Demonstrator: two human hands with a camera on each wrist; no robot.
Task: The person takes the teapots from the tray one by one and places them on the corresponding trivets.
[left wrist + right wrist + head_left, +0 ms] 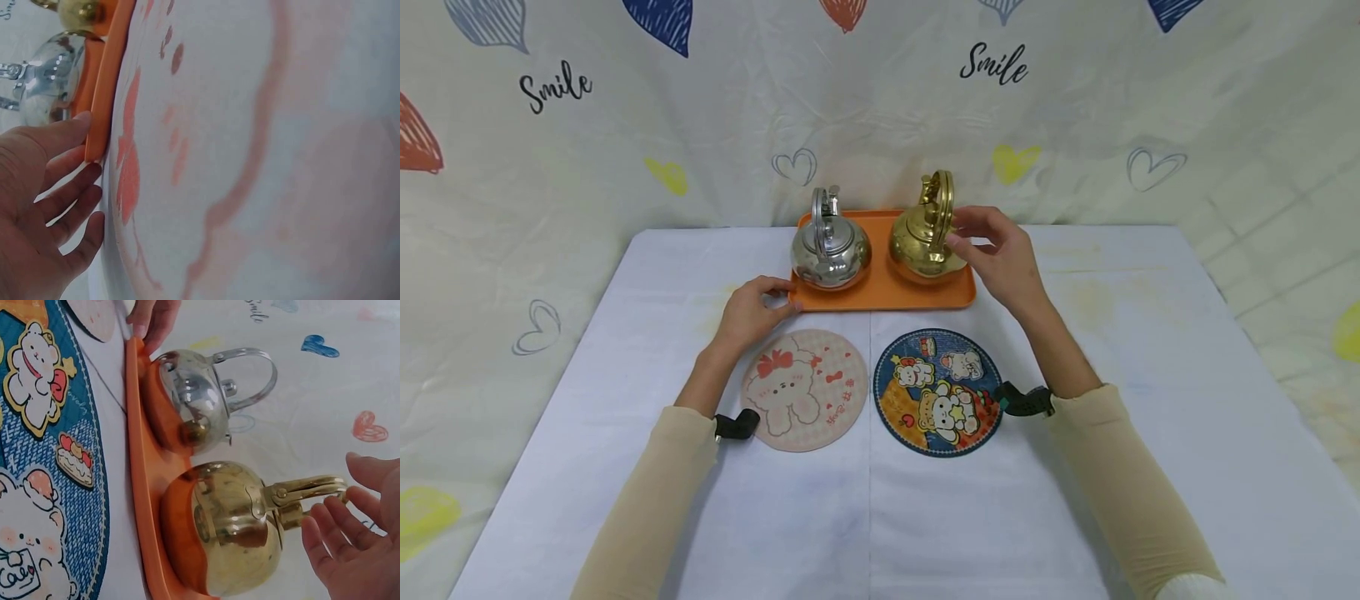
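Observation:
An orange tray [882, 293] lies at the back of the table, bearing a silver kettle [835, 260] on its left and a gold kettle [913, 237] on its right. My left hand [751, 313] pinches the tray's near left corner: the thumb rests over the rim and the index finger lies at its side, while the other fingers spread loosely. Beside the gold kettle's raised handle [312, 487], my right hand [1006, 260] is held with relaxed, slightly bent fingers, fingertips close to the handle. Nothing is gripped in that hand.
In front of the tray lie two round mats: a pink one with a rabbit [805, 392] at left and a blue one with cartoon bears [936, 433] at right. A white cloth [820, 533] covers the table. Behind it hangs a printed curtain [895, 108].

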